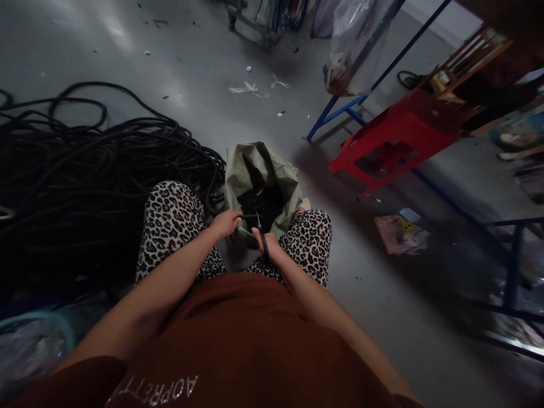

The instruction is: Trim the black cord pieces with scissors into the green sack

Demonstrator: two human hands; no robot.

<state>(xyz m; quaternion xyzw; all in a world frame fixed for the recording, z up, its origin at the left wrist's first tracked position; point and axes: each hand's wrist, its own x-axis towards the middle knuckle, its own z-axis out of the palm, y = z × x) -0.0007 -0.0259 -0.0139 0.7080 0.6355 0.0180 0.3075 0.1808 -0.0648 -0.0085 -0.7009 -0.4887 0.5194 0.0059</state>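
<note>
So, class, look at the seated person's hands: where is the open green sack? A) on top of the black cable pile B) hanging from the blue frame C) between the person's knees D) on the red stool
C: the green sack stands on the floor between the leopard-print knees, just beyond the left hand and right hand.

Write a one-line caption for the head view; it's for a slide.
Seated person's left hand holds a short black piece while the right hand works scissors over a green sack beside coiled black cable.

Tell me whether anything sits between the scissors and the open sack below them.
Nothing visible does. The right hand holds the scissors directly over the mouth of the green sack, beside the short black piece pinched in the left hand.
</note>
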